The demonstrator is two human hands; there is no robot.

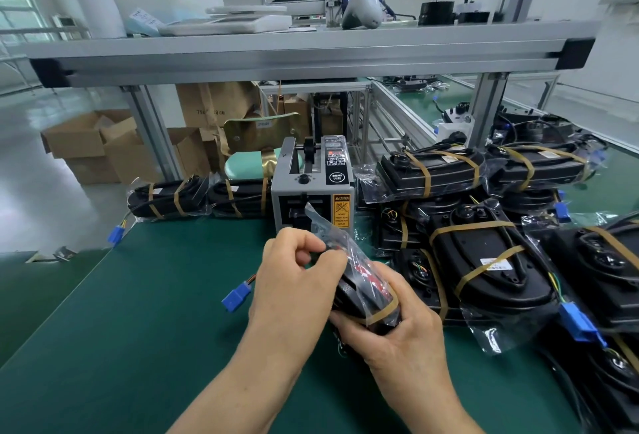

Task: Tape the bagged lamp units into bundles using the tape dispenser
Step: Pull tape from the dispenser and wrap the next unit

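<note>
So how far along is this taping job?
Well along. Done: many taped bundles piled right, two more left of the dispenser. In hand: left hand and right hand grip a bagged unit with one tape band at its near end. Left: likely a second band at its far end; whether untaped units wait, I cannot tell.

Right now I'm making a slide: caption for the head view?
Left hand and right hand hold a bagged lamp unit before the tape dispenser.
</note>
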